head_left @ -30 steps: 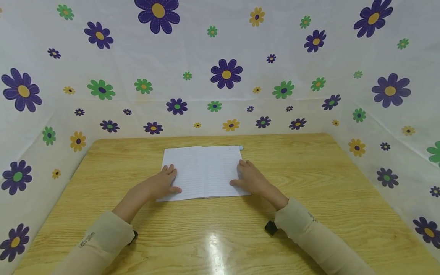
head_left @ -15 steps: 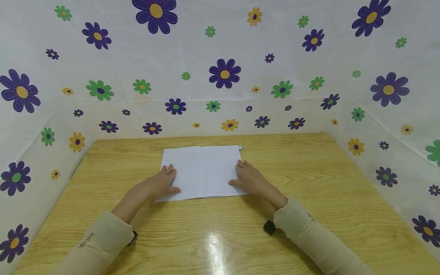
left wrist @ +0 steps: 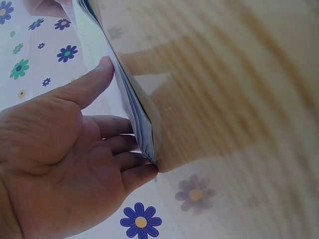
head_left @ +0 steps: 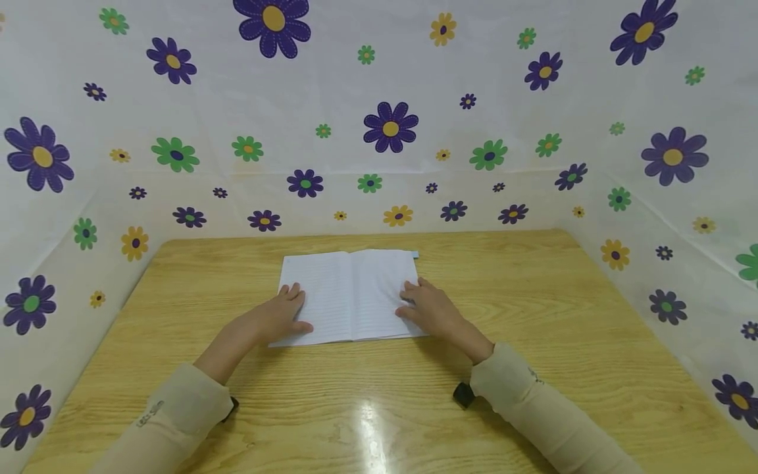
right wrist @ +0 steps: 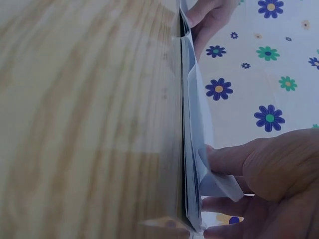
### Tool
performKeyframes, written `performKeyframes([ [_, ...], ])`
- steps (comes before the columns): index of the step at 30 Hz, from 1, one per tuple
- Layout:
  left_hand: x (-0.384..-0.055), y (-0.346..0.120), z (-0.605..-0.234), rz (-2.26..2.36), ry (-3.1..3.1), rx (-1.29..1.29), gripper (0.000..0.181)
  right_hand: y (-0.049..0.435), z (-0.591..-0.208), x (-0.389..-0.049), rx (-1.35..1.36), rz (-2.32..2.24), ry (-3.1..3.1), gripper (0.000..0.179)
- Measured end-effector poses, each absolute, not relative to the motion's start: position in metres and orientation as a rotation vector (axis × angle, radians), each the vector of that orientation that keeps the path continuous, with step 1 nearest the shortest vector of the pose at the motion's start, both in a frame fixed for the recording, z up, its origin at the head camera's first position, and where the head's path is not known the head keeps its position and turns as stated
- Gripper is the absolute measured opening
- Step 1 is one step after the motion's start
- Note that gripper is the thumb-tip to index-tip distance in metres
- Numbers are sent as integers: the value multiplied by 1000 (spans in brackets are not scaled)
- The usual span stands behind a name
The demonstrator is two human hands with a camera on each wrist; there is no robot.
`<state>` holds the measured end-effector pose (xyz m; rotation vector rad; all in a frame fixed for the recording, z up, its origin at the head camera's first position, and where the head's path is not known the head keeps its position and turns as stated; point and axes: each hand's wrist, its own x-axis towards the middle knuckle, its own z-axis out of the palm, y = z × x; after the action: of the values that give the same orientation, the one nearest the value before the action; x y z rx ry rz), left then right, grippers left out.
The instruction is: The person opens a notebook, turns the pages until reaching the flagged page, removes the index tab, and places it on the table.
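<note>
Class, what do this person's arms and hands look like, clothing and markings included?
The left hand and right hand wear no gloves. The left sleeve and right sleeve are beige, each with small dark markings near the cuff. A black block shows beside each cuff.

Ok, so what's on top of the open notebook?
The left hand lies over the left page; the right hand holds a curling sheet on the other side. Whatever lies beneath both hands is covered.

A glossy desk (head_left: pixel 533 296) with yellowish wood grain, a pale streak of glare (head_left: pixel 373 434) on its near part. White fabric (head_left: pixel 272 112) printed with purple, green and orange-yellow flowers (head_left: pixel 390 128) rises behind it and along both sides.
</note>
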<state>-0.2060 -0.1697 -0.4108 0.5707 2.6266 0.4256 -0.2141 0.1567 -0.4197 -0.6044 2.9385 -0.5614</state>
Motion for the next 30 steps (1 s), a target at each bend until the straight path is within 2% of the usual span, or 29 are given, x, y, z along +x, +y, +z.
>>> performKeyframes([
  [8,-202,-167,-403,418,2628,570,81,155,-422,-213,-595,-722,3085,22],
  [19,-201,-167,-404,425,2634,560,81,151,-421,-208,-565,-1137,3033,17],
  [21,-202,-167,-406,423,2636,560,80,151,-421,-208,-522,-1241,3007,19],
  [26,-204,-167,-408,417,2638,558,79,156,-422,-211,-302,-1454,2912,44],
  [30,-205,-167,-410,415,2636,556,80,161,-421,-213,-145,-1696,2731,56],
])
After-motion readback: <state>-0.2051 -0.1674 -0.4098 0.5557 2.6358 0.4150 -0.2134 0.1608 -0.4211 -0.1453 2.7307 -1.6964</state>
